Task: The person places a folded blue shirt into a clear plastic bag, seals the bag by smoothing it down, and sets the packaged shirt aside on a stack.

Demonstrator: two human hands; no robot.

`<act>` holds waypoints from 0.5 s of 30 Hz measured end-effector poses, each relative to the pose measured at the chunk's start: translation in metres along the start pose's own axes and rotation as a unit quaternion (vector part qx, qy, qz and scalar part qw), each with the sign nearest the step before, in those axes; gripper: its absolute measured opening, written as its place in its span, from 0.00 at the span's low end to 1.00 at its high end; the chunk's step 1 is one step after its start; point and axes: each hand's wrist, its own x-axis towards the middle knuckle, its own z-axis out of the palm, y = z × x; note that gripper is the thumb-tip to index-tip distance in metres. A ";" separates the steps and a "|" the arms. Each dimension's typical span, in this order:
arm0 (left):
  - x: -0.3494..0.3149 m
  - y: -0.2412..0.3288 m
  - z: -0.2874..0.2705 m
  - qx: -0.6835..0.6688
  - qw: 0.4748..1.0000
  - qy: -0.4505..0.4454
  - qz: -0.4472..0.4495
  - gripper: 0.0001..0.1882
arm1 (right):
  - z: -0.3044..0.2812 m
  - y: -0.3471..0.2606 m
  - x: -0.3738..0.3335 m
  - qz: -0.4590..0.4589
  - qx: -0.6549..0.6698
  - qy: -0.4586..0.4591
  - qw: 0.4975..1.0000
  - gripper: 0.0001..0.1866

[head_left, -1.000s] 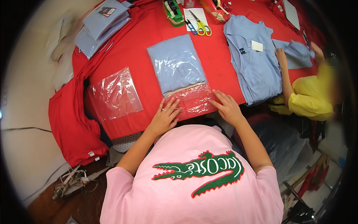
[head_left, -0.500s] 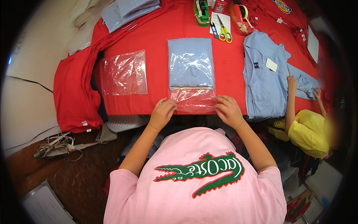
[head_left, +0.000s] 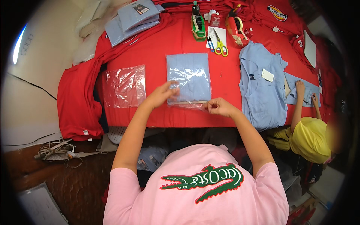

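A folded light blue shirt (head_left: 189,73) lies inside a clear plastic bag (head_left: 182,105) on the red-covered table in front of me. My left hand (head_left: 161,94) hovers at the left side of the bag, its fingers apart and slightly blurred over the lower left of the package. At the lower right corner, my right hand (head_left: 220,107) has its fingers closed on the bag's edge. The bag's loose end shows only as a narrow strip below the shirt. Left of the package lies another flat, clear plastic bag (head_left: 125,87).
Yellow-handled scissors (head_left: 221,47), a green tape dispenser (head_left: 198,28) and a red tape dispenser (head_left: 236,32) stand at the back. Bagged blue shirts (head_left: 137,17) are stacked back left. On the right, a person in yellow (head_left: 309,138) handles a blue garment (head_left: 262,88).
My left hand has risen from the bag's loose end to the package's left side. My right hand has moved inward at the lower right corner. Less of the loose end shows below the shirt.
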 end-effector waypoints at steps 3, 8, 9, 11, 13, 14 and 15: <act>0.034 0.024 -0.003 0.057 0.988 0.118 0.080 0.32 | -0.004 -0.009 -0.005 0.026 0.014 -0.037 0.999 0.04; 0.087 -0.010 0.043 0.468 0.828 0.149 0.270 0.37 | 0.003 -0.011 -0.012 -0.006 -0.052 -0.046 0.998 0.02; 0.086 -0.015 0.055 0.532 0.791 0.116 0.278 0.38 | 0.005 -0.011 -0.016 -0.016 -0.081 -0.036 0.996 0.02; 0.083 -0.019 0.066 0.505 0.809 0.122 0.276 0.42 | 0.009 -0.020 -0.021 -0.031 -0.130 -0.020 0.991 0.02; 0.079 -0.021 0.068 0.494 0.818 0.117 0.270 0.46 | 0.014 -0.026 -0.025 -0.037 -0.066 0.013 0.997 0.03; 0.082 -0.019 0.066 0.498 0.815 0.114 0.271 0.47 | 0.014 -0.029 -0.025 -0.033 -0.051 0.026 0.998 0.03; 0.084 -0.017 0.064 0.503 0.813 0.112 0.272 0.49 | 0.016 -0.032 -0.024 -0.030 -0.035 0.039 0.998 0.03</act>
